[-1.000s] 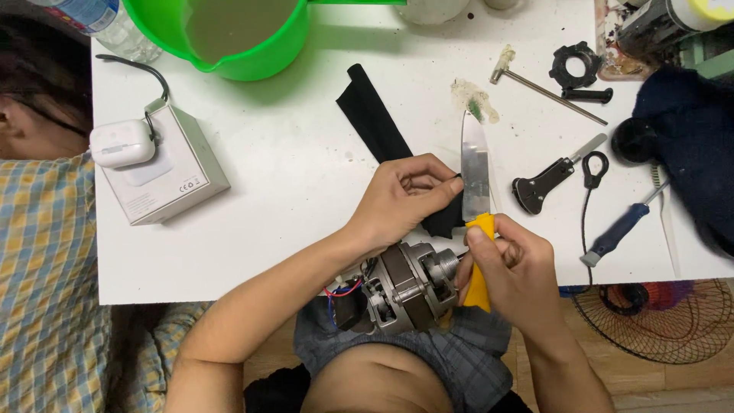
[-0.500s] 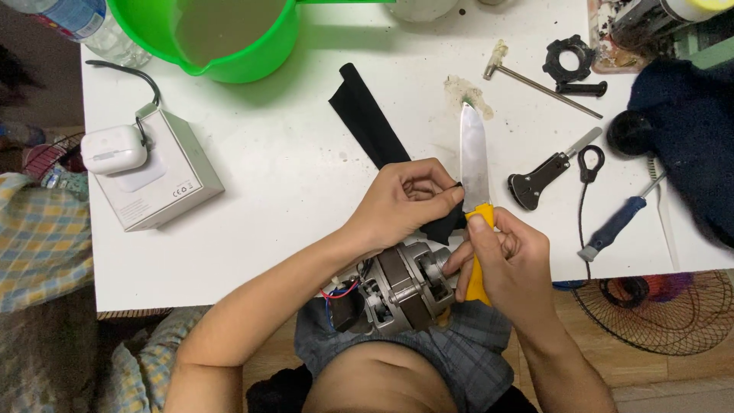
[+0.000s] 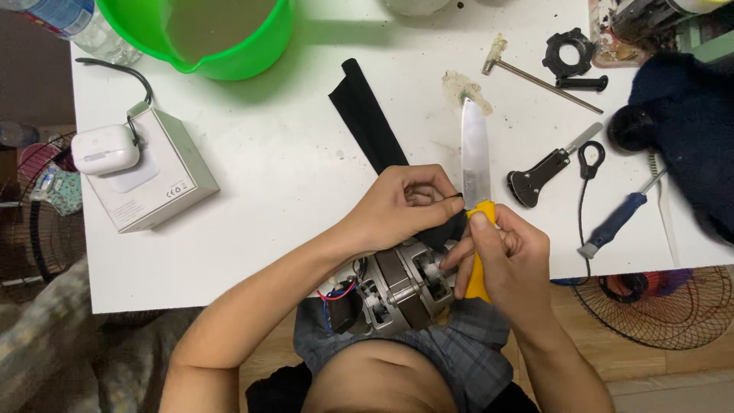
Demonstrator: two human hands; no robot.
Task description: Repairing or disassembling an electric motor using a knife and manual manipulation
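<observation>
My right hand [image 3: 506,252] grips the yellow handle of a knife [image 3: 475,157], whose steel blade points away from me over the white table [image 3: 290,160]. My left hand [image 3: 401,205] is closed, pinching the near end of a black strip [image 3: 365,115] close to the blade's base. Below both hands a small grey electric motor [image 3: 401,287] with red and black wires rests in my lap at the table's front edge.
A green bucket [image 3: 222,46] stands at the back. A white box [image 3: 153,180] with a white earbud case [image 3: 105,149] sits at the left. A blue-handled screwdriver [image 3: 619,222], a black tool [image 3: 547,172], a metal rod [image 3: 547,80] and dark cloth [image 3: 684,122] lie right. Fan grilles [image 3: 657,302] lie on the floor.
The view has shifted slightly; the person in the checked shirt at the left edge is gone from sight. Both hands stay on the strip and knife, barely moved.
</observation>
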